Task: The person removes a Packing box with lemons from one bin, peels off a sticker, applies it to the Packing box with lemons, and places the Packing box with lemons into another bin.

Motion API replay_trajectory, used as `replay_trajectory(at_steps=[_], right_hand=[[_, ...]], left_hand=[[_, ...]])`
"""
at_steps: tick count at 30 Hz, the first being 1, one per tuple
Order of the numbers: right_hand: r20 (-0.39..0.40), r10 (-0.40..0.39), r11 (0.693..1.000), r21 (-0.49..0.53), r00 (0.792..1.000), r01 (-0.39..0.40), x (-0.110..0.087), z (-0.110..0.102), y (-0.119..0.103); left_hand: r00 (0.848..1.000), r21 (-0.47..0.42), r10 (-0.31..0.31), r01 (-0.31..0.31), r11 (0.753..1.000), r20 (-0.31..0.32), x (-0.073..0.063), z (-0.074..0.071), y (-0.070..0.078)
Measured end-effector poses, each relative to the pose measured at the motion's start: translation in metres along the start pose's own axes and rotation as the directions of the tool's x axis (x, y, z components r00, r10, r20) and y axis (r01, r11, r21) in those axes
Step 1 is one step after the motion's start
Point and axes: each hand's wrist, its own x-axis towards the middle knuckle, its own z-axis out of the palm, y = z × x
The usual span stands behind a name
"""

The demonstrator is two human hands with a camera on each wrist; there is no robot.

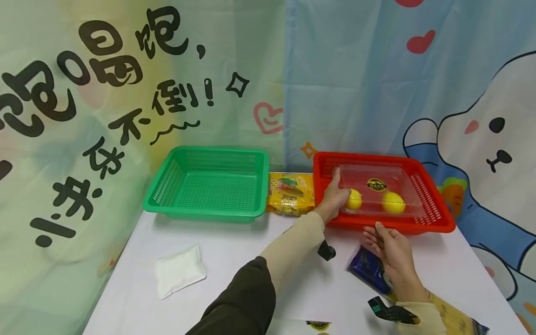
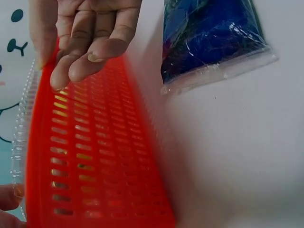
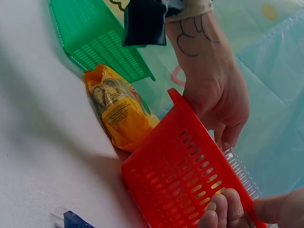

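My left hand (image 1: 331, 201) reaches to the left end of a clear plastic box (image 1: 377, 180) with a black label, lying in the red basket (image 1: 437, 211). Its thumb and fingers grip that end, spread apart along it. Two yellow balls (image 1: 393, 203) show near the box's front side; whether they sit inside or under it, I cannot tell. My right hand (image 1: 391, 253) pinches the basket's front rim, thumb over the edge and fingers against the outer wall, as the left wrist view shows. A blue packet (image 1: 368, 270) lies on the table beneath the right hand.
The green basket (image 1: 205, 215) stands at the back left. Between the baskets is a yellow snack bag (image 1: 291, 193). A white packet (image 1: 180, 271) lies at the left on the white table (image 1: 234, 251). A yellow packet (image 1: 452, 314) lies partly behind the right wrist.
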Motion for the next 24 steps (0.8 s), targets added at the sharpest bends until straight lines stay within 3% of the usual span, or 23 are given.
replay_trajectory(at_steps=[9, 24], right_hand=[[-0.051, 0.024, 1.000, 0.003, 0.998, -0.024, 0.001, 0.002, 0.000], [-0.046, 0.007, 1.000, 0.005, 0.999, -0.007, 0.000, 0.001, 0.000]], left_hand=[[0.999, 0.024, -0.029, 0.029, 0.999, -0.021, 0.003, 0.007, -0.001], [0.996, 0.016, -0.059, 0.060, 0.998, -0.065, 0.011, 0.007, -0.005]])
